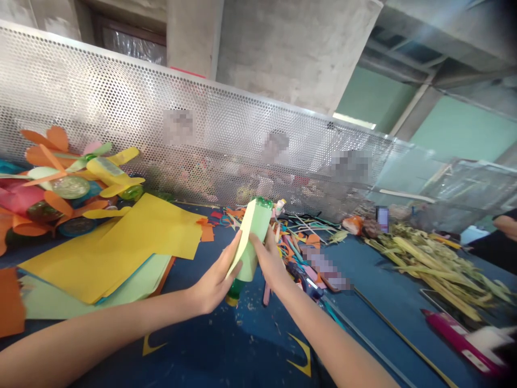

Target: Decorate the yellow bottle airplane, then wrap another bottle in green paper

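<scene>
A green plastic bottle (254, 237) is held tilted above the blue table (226, 350), its base up and its yellow cap end down. Pale green paper (242, 242) wraps its side. My left hand (216, 283) pinches the paper's loose edge against the bottle with fingers and thumb. My right hand (270, 261) grips the bottle from the right side, fingers curled round it.
Sheets of yellow, pale green and orange paper (117, 248) lie stacked at left, with finished paper-and-bottle flowers (68, 178) behind. Paper strips and scraps (299, 237) litter the centre. Dried leaves (436, 264) lie at right, a pink tool (460, 339) near the edge. A perforated metal screen (202, 134) runs along the back.
</scene>
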Demonstrator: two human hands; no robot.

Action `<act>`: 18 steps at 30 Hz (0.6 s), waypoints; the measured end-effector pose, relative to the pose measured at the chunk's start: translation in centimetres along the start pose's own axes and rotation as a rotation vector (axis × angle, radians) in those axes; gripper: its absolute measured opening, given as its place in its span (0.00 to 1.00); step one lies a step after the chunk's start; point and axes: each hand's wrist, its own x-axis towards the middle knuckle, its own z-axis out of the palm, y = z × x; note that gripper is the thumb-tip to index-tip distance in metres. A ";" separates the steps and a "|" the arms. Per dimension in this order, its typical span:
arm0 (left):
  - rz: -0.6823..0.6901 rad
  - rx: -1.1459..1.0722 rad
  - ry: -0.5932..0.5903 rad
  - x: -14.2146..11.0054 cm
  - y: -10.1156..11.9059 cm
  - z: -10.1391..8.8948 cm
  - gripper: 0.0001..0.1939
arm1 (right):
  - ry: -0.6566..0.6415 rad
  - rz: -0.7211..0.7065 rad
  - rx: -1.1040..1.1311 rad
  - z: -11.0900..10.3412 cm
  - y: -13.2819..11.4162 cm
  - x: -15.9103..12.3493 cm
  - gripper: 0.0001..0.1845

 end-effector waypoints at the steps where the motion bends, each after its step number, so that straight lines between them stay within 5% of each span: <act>1: 0.012 0.015 0.003 -0.1 -0.2 0.1 0.29 | 0.011 -0.001 -0.014 0.0 -0.1 -0.1 0.32; 18: 0.065 0.334 -0.002 0.0 -0.8 0.1 0.34 | -0.050 0.072 0.215 0.3 2.4 -0.2 0.28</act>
